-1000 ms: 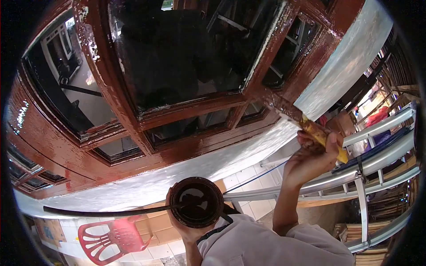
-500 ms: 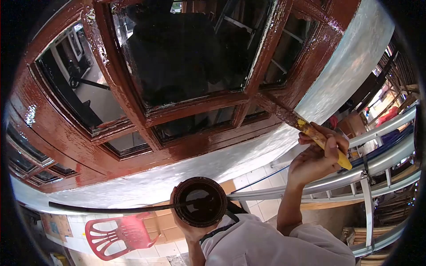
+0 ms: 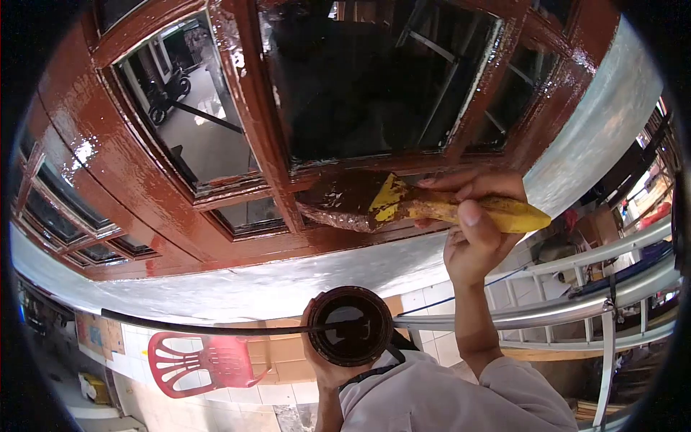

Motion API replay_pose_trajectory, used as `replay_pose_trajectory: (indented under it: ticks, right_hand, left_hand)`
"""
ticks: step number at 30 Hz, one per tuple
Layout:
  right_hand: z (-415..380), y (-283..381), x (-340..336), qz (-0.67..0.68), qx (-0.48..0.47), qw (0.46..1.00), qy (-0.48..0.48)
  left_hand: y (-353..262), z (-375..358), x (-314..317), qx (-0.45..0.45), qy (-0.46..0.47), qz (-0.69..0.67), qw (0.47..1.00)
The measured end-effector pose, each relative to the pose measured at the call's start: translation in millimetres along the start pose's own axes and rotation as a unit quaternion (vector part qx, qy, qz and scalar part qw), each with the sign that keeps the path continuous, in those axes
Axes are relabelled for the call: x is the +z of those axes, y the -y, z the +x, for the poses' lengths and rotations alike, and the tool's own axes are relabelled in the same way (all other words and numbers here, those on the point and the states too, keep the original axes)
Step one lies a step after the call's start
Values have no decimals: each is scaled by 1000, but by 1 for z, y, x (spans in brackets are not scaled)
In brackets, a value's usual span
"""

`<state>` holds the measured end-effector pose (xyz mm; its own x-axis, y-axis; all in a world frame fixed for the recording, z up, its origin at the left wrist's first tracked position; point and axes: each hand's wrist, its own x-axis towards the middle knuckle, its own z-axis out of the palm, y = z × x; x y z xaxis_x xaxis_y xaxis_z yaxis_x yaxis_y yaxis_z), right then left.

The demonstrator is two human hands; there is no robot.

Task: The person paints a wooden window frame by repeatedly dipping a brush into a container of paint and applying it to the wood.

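Observation:
In my right hand (image 3: 479, 216) is a paintbrush (image 3: 389, 198) with a yellow handle, gripped between thumb and fingers. Its wide bristles are loaded with dark brown paint and point left, overlapping the lower rail of the wooden window frame (image 3: 263, 137). The frame is coated in glossy reddish brown. Lower down, my left hand (image 3: 324, 367) is wrapped round the side of a paint can (image 3: 350, 325), partly hidden beneath it. Dark paint shows inside the can's smeared rim, and a long thin dark stick (image 3: 209, 330) reaches left from it.
An aluminium ladder (image 3: 568, 309) extends along the right side. A red plastic chair (image 3: 205, 363) stands on the tiled floor at lower left, beside sheets of cardboard (image 3: 288, 363). The white wall (image 3: 252, 291) runs below the window frame.
My right hand has swung the brush left and up, from the right corner of the frame to the lower rail. The view has shifted, and my left hand still holds the can.

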<state>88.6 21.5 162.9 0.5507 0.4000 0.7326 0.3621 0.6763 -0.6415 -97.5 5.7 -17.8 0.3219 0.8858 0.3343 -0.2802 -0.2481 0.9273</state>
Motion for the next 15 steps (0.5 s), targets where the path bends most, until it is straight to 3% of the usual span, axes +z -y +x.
replay_pose_trajectory:
  ticks: [9,13,15]
  right_hand:
    - [13,-23,13,139,-90,979,121]
    - [20,-18,10,136,-9,982,130]
    - [26,-12,11,50,-6,989,138]
  left_hand:
    - [-6,5,0,6,-3,3,1000]
    - [-5,7,1,-4,-14,12,1000]
    - [-4,7,0,4,-6,2,1000]
